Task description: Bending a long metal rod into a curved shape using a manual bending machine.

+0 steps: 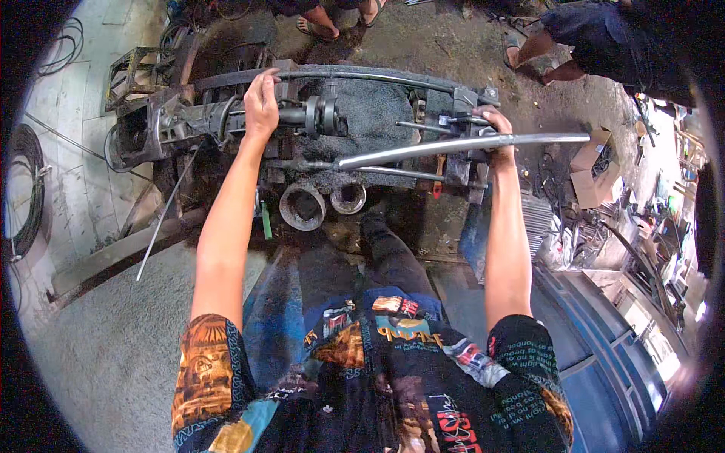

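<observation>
The bare left forearm [225,226] and right forearm [508,234] reach forward, well apart. The left hand [261,103] points its fingers [266,81] away, close together; the right hand [499,124] bends its fingers leftward, partly hidden.

A worker's black short-sleeved shirt [355,400] carries a collage of orange-brown scenes, turquoise patches and red and white lettering, an orange building print filling the left sleeve [208,370]; trousers [326,275] are dark, hands [262,107] bare.
</observation>
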{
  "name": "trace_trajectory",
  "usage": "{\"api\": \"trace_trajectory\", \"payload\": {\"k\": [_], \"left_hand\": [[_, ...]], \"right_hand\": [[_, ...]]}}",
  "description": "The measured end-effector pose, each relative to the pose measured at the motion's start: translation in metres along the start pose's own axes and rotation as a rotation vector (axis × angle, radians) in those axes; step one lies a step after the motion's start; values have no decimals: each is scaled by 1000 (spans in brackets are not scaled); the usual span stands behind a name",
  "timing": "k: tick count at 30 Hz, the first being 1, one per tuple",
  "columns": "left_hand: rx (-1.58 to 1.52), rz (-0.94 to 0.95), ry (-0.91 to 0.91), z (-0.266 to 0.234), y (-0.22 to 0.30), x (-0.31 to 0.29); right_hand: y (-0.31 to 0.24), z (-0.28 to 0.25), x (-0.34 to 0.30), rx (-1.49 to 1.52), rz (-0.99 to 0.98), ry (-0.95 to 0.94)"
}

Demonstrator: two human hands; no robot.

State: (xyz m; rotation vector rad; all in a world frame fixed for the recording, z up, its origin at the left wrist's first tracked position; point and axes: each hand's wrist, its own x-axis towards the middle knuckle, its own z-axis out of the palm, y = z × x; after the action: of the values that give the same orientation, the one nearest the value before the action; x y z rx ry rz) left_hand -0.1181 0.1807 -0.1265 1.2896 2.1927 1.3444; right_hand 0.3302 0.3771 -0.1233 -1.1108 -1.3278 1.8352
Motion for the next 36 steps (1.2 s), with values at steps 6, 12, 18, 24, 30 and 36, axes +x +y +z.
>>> {"api": "trace_trajectory", "payload": {"k": [6,12,18,24,30,36], "left_hand": [[-40,11,19,1,9,0],[29,34,-37,3,18,0],[25,36,-31,3,17,0],[-71,-18,-15,6,19,-2],[-86,13,11,6,14,-2],[-73,4,-9,7,14,-3]], "right_hand": [[-8,16,-1,-115,47,-50],[4,33,0,-96,47,-12],[1,66,5,-171,-1,-52],[1,86,6,-253,-87,-66],[-1,99,6,-198,-21,-52],[0,111,7,-214,-37,-66]]}}
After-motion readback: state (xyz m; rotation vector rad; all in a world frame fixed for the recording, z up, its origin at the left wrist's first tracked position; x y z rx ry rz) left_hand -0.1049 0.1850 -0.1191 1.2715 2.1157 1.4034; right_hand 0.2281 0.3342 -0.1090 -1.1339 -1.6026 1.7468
